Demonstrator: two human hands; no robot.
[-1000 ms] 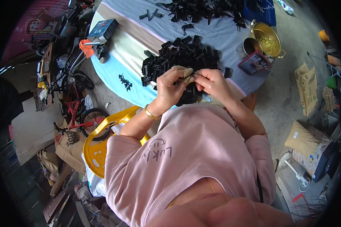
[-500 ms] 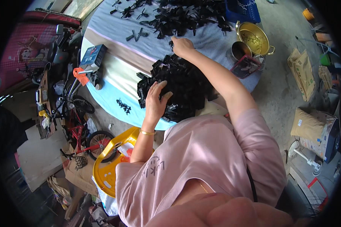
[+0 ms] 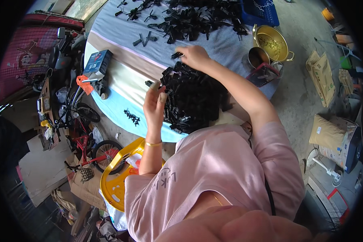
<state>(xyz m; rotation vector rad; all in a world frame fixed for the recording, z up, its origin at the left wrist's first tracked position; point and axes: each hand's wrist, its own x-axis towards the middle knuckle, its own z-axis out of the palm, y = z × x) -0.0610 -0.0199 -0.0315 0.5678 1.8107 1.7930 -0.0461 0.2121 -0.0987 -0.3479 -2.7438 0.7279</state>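
Observation:
Between the fingertips of my right hand is a small black plastic piece, held above the far edge of a heaped pile of black plastic pieces. My left hand is raised at the left side of this pile, fingers pinched around another small black piece that pokes out past the fingertips. Across the far part of the table lies a wide spread of black pieces with splayed arms. Two such pieces rest apart on the striped cloth.
The round table wears a striped cloth. On it are a blue box, a few tiny black parts, a blue basket, a golden pot and a dark cup. A yellow plastic chair stands left of me.
My left hand has drawn away from the pile toward the left, a black piece now showing at its fingertips. My right hand has come a little nearer, with its piece turned sideways.

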